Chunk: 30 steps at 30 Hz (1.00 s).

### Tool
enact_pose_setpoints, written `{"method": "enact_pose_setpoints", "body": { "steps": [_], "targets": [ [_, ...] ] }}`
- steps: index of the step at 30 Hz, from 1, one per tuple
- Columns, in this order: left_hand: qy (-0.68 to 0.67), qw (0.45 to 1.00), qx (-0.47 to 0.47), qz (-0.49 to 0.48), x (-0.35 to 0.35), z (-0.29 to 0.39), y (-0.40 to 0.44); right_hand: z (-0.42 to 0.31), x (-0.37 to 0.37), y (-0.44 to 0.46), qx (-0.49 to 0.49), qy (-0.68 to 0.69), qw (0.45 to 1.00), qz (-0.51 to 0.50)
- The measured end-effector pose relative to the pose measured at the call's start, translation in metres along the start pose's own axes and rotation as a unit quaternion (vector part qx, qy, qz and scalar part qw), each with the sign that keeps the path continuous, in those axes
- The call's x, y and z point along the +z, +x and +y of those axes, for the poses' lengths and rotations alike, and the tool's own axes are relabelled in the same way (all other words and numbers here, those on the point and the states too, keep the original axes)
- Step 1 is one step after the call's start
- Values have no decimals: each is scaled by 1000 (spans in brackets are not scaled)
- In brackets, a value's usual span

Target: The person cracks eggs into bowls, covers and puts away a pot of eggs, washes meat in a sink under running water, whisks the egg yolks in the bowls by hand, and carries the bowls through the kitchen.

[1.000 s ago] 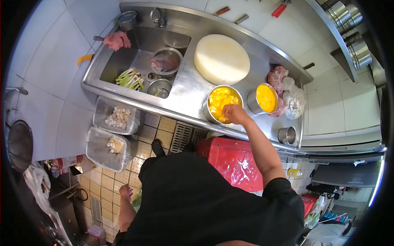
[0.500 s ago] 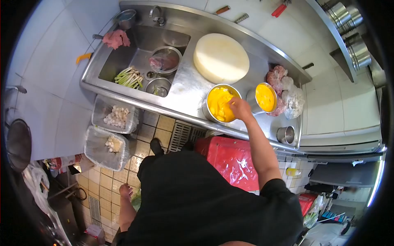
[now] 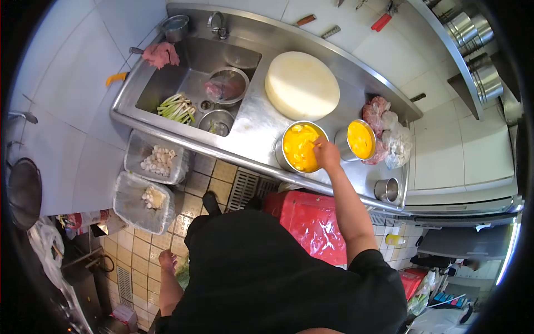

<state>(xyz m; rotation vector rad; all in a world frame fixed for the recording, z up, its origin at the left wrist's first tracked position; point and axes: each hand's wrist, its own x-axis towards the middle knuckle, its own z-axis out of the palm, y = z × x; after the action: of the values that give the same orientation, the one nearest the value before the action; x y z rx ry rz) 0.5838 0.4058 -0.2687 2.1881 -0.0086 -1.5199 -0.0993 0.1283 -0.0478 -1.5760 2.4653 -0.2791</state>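
Note:
My right hand (image 3: 327,155) reaches over the rim of a round steel pot (image 3: 279,159) near the counter's front edge. Its fingers are closed at the surface of a yellow mixture that looks like egg (image 3: 300,146); whatever they hold, if anything, is hidden. Just to the right stands a second steel pot (image 3: 346,149) with similar yellow contents (image 3: 361,139). Behind the first pot lies a thick, round, whitish cutting block (image 3: 302,85). My left hand (image 3: 167,260) hangs low at my side above the tiled floor, fingers loosely apart and holding nothing.
Left is a sink (image 3: 189,58) with green onions (image 3: 178,108) and steel bowls. Below it stand two lined bins (image 3: 146,217) containing eggshells. Bagged meat (image 3: 376,111) and a small steel cup (image 3: 386,190) are at the right. A red bin (image 3: 306,228) stands under the counter.
My right hand has shifted slightly within the pot, and the yellow contents look stirred into a different pattern. The view has tilted a little; my left hand stays low.

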Motion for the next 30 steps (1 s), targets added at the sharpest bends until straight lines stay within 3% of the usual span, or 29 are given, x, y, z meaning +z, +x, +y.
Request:
{"method": "enact_pose_setpoints", "body": {
  "steps": [1,3,4,5,7,8,9,11,13,15,16,17,19,20,21,23,24,25,27,28,30],
  "targets": [
    [13,1000,-12,-4,-3,1,1,4,4,-6,6,2,1000,0],
    [30,999,-35,-12,0,6,4,13,11,-3,-213,30,958,-189],
    [29,999,-33,1,-1,4,5,22,7,5,-161,75,978,-107],
    [26,999,-39,3,-1,1,2,15,6,7,-163,73,977,-113],
    [13,1000,12,0,-2,3,0,6,4,2,-7,-42,999,-29],
    [31,999,-13,13,0,5,1,9,8,-6,-133,-45,983,-115],
    [31,999,-11,11,1,9,3,12,5,-4,-131,-45,984,-112],
    [14,999,-32,11,1,5,5,16,-4,5,-125,81,985,-89],
    [13,1000,-7,26,5,-3,9,9,2,2,-149,47,982,-105],
    [37,998,-37,-26,9,10,8,3,7,-11,-174,-6,977,-126],
    [37,998,-50,30,20,14,-7,2,0,-8,-190,19,961,-202],
    [34,998,-52,30,22,15,-8,5,0,-4,-193,16,960,-203],
    [11,1000,-10,-8,21,11,1,13,4,6,-10,111,994,21],
    [-1,1000,2,-19,21,10,3,-7,-2,-6,20,4,1000,-5],
    [5,1000,5,-18,18,12,3,1,5,-8,26,8,1000,-5],
    [-3,999,-30,-24,21,12,1,10,11,-4,-208,29,967,-144],
    [6,999,-35,-18,20,14,1,13,0,2,-136,127,977,-107],
    [3,999,-38,-16,21,12,-1,9,0,2,-138,125,976,-110],
    [14,1000,3,11,17,12,2,2,3,-5,-43,-29,998,-31],
    [28,1000,-3,3,16,13,6,26,30,0,-195,-18,974,-117],
    [26,1000,-3,-2,14,15,8,31,13,6,-155,63,981,-97]
  ]
}}
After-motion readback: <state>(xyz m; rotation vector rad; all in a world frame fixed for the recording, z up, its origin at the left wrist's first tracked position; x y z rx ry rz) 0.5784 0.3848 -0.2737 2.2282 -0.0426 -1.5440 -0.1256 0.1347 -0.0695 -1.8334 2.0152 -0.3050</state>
